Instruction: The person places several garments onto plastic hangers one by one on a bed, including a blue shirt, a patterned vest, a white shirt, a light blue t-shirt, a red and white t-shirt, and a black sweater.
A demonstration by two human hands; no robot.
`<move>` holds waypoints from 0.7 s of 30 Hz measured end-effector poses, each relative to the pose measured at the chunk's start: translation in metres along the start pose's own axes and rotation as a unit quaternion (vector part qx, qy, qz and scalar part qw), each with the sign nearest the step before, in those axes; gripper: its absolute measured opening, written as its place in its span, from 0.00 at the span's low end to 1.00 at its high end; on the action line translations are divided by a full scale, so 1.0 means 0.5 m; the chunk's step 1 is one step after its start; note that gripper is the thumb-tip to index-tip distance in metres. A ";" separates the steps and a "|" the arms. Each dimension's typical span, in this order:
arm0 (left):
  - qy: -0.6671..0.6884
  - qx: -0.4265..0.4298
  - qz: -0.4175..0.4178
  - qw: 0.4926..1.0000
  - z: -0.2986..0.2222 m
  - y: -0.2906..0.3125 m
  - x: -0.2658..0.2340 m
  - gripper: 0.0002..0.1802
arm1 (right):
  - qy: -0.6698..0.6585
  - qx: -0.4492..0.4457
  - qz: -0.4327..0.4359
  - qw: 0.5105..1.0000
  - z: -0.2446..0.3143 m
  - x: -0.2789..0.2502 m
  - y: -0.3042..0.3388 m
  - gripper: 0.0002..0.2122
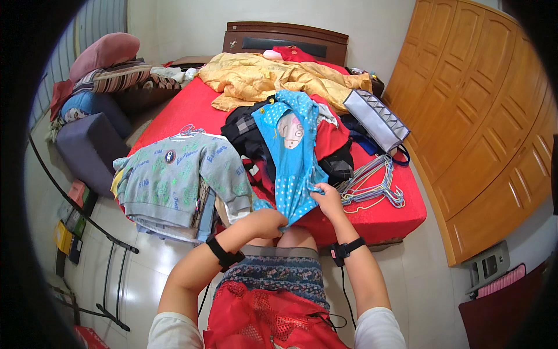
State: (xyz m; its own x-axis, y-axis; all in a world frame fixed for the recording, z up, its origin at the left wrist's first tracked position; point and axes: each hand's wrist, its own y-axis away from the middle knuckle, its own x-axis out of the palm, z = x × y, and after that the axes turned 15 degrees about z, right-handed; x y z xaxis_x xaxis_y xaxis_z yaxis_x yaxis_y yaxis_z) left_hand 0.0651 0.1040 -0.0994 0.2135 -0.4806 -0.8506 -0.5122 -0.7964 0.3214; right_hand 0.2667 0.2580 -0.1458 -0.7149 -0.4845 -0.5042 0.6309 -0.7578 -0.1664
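A bright blue garment with white dots and a pale cartoon print [290, 134] stretches from the clothes pile toward me over the bed's near edge. My left hand [272, 223] is closed on its lowest corner, right above my knees. Higher up on the other side, my right hand [327, 200] pinches the edge of the same garment. The cloth between the two hands is drawn into folds. Beneath it lies a heap of dark, plaid and red clothes [241, 129]. To the left, a grey printed sweatshirt [174, 174] lies spread on top of a stack of clothes.
Several wire hangers [375, 185] lie on the red bed sheet [395, 215] at the right. Behind them sits a grey-white divided storage box [375, 119]. A yellow quilt [261, 75] covers the far bed. Wooden wardrobe doors [476, 110] line the right; a black metal rack [87, 218] stands left.
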 end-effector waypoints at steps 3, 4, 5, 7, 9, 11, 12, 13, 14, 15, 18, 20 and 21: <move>0.014 -0.074 0.014 0.997 0.005 0.048 -0.007 0.14 | 0.031 0.023 0.004 0.999 0.039 0.028 0.041 0.14; 0.015 -0.072 0.013 0.997 0.007 0.054 -0.003 0.14 | 0.033 0.024 0.004 0.999 0.046 0.037 0.050 0.14; 0.089 -0.040 -0.090 0.991 0.009 0.057 0.000 0.13 | 0.036 -0.005 -0.013 0.999 0.053 0.049 0.058 0.14; 0.216 0.013 -0.249 0.944 0.026 0.058 0.018 0.12 | 0.084 -0.009 -0.041 0.996 0.121 0.087 0.074 0.13; 0.300 0.006 -0.278 0.913 0.005 0.041 0.000 0.14 | 0.208 -0.120 -0.144 0.960 0.151 0.105 0.085 0.11; 0.336 -0.012 -0.324 0.884 0.021 0.028 -0.003 0.21 | 0.256 -0.151 -0.165 0.940 0.216 0.110 0.097 0.11; 0.336 -0.015 -0.328 0.883 0.039 0.018 0.006 0.21 | 0.285 -0.186 -0.180 0.923 0.241 0.116 0.101 0.10; 0.336 0.011 -0.345 0.876 0.034 0.006 0.000 0.22 | 0.315 -0.216 -0.198 0.903 0.250 0.113 0.105 0.09; 0.335 0.036 -0.363 0.869 0.029 -0.004 -0.005 0.24 | 0.317 -0.215 -0.199 0.902 0.246 0.113 0.107 0.09; 0.335 0.038 -0.362 0.869 0.024 -0.013 -0.009 0.24 | 0.305 -0.222 -0.150 0.914 0.239 0.115 0.110 0.08; 0.453 0.006 -0.302 0.839 -0.003 -0.024 -0.028 0.28 | 0.293 -0.250 -0.120 0.915 0.233 0.127 0.123 0.07; 0.359 -0.031 -0.333 0.872 0.002 -0.039 -0.027 0.30 | 0.297 -0.262 -0.050 0.917 0.240 0.137 0.136 0.08; 0.318 -0.053 -0.345 0.881 0.008 -0.039 -0.023 0.26 | 0.304 -0.282 -0.046 0.909 0.246 0.142 0.139 0.08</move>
State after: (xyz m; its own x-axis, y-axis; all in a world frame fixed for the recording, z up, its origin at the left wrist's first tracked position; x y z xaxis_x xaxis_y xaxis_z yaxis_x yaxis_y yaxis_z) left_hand 0.0692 0.1264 -0.0976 0.8842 0.0511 -0.4643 -0.0034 -0.9933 -0.1157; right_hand 0.2230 0.1173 -0.0889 -0.5821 0.0313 -0.8125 0.7534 -0.3552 -0.5535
